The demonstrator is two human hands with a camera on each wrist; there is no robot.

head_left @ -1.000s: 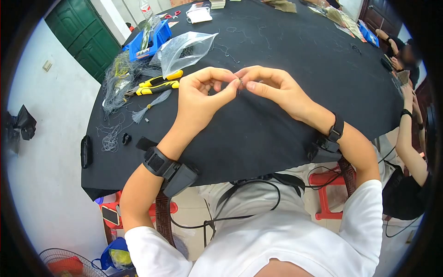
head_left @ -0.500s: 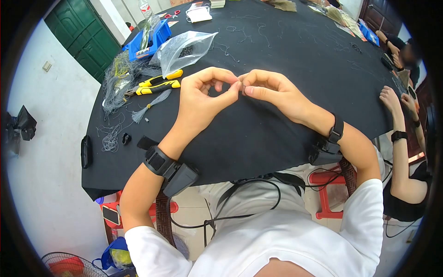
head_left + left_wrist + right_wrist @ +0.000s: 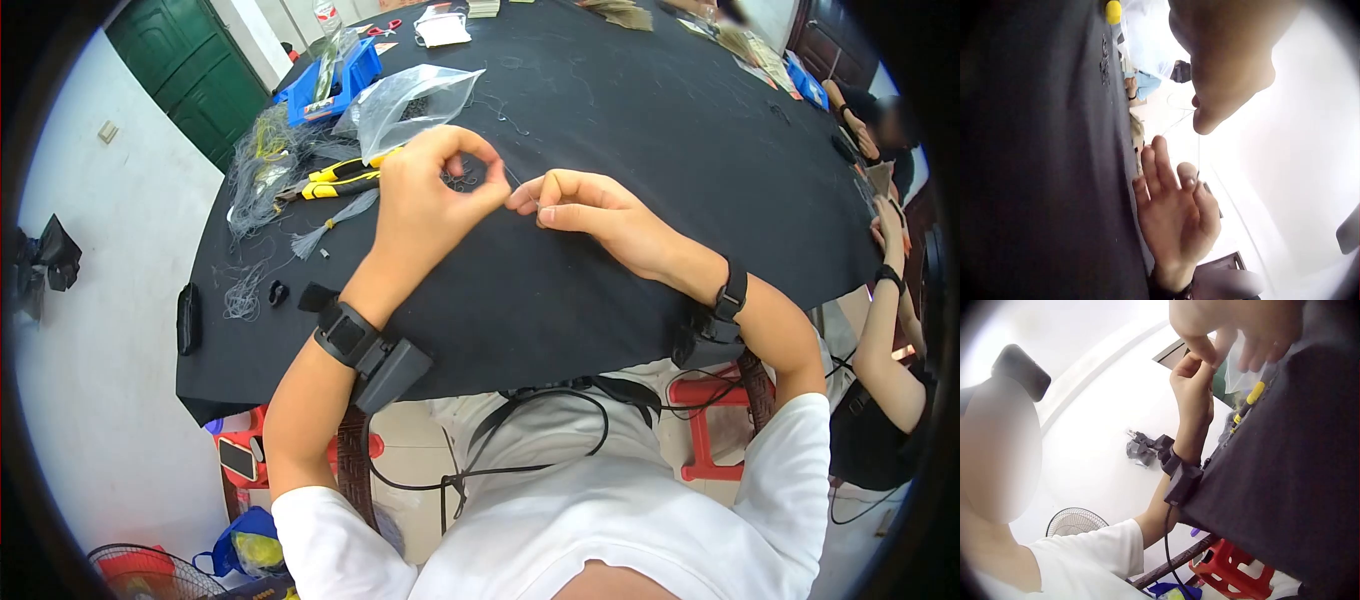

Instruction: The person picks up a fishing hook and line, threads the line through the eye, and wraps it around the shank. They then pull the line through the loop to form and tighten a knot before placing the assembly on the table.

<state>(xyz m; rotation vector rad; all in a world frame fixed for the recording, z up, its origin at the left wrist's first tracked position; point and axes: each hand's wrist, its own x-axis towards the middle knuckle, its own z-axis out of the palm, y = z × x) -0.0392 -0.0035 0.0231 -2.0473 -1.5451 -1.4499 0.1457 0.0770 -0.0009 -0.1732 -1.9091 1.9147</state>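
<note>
My left hand (image 3: 425,195) pinches a thin thread between thumb and forefinger, above the black cloth. Facing it, my right hand (image 3: 615,220) pinches something tiny between thumb and forefinger; its other fingers are extended. In the left wrist view a fine thread (image 3: 1199,150) runs from the left fingertips down to a small dark piece at the right thumb and forefinger (image 3: 1187,175). What that piece is cannot be made out. The right wrist view shows both hands close together, with the thread not discernible.
Yellow-black pliers (image 3: 340,182), a tied thread bundle (image 3: 335,225) and tangled grey threads (image 3: 262,175) lie at the left. Beyond them are a clear plastic bag (image 3: 415,100) and a blue bin (image 3: 345,80). Other people's arms (image 3: 880,330) are at the right edge.
The hands, whose fingertips met before, are now slightly apart, with thread between them. My left hand has risen a little and the right fingers have lowered. The head view has shifted slightly.
</note>
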